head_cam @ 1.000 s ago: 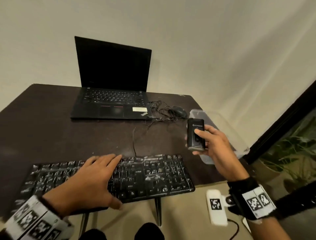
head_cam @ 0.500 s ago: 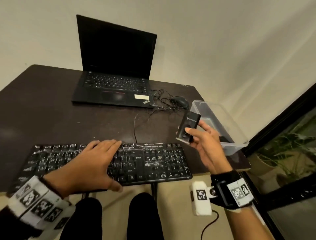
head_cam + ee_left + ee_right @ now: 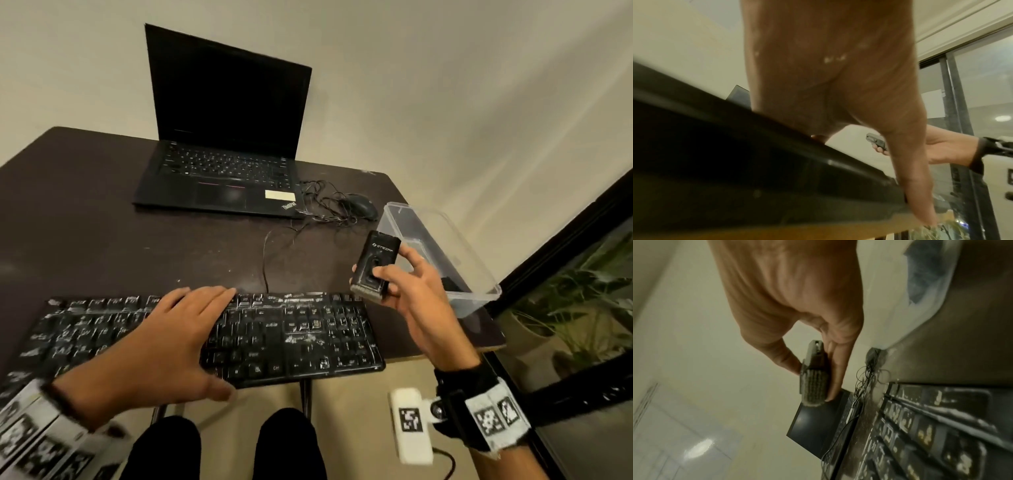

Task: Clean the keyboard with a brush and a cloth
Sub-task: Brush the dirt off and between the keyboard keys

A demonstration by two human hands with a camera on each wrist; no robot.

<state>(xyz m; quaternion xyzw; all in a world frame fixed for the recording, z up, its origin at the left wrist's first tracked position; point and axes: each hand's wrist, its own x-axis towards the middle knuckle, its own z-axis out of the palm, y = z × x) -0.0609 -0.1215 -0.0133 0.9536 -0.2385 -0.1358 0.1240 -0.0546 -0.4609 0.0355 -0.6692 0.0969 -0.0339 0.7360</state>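
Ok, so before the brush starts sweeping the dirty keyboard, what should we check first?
1. Brush held by the right hand: ok.
2. Bristles pointing down toward the keys: ok.
3. Left hand flat on the keyboard, steadying it: ok.
4. Keyboard fully on the table: not ok, its front edge hangs over.
5. Cloth ready: cannot tell, something dark lies in the plastic tub.

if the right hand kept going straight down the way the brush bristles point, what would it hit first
Probably the keyboard. The right hand holds the brush bristle end down, just above the keyboard's far right corner. Depth is unclear, so it might instead land on the bare table beside that corner.
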